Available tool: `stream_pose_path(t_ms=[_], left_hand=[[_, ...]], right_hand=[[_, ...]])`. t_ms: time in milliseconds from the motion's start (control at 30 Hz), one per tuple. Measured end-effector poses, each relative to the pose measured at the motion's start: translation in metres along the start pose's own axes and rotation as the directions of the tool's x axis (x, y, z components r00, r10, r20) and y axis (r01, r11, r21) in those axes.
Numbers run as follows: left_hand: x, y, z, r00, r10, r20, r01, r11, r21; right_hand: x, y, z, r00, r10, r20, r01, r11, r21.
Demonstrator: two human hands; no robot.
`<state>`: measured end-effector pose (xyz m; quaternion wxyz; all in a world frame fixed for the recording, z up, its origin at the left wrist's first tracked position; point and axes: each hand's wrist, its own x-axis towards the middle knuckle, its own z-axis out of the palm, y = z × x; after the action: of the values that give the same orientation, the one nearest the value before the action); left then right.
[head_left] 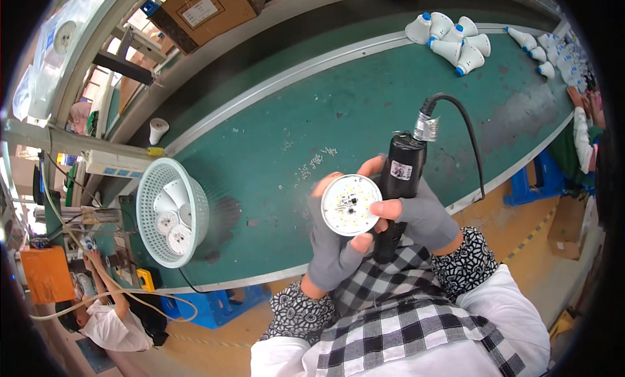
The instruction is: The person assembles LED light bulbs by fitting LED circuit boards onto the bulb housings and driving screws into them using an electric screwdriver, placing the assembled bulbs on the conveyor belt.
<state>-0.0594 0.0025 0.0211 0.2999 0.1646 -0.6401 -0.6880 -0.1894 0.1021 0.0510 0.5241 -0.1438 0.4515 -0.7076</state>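
Cradling a round white lamp [350,206], chips facing up, the left hand [331,245] is closed around it from the left, and the right hand [423,211] has its thumb on the rim as well. It's held over the green table [260,155], near the front edge and just ahead of the checked apron [390,341]. Looks like it'd be light and stiff to me, maybe a bit slippery on that smooth casing, but I'd baby the exposed board [345,196]. Rim or casing would be my hold, with fingers off the face. The right hand also has a black corded tool [401,172] tucked in its grasp, cord end away from the body, though I can't tell how far the fingers wrap it. Both forearms angle inward so the hands meet in front of the chest, grey gloves [322,237] leaving the fingertips bare
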Motion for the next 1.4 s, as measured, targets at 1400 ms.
stream_pose_path(t_ms=[1400], left_hand=[[-0.016, -0.020, -0.052, 0.841, -0.479, 0.251, 0.510, 0.857, -0.075]], right_hand=[[0.122, 0.015, -0.016, 0.536, -0.735, -0.415, 0.751, 0.640, -0.162]])
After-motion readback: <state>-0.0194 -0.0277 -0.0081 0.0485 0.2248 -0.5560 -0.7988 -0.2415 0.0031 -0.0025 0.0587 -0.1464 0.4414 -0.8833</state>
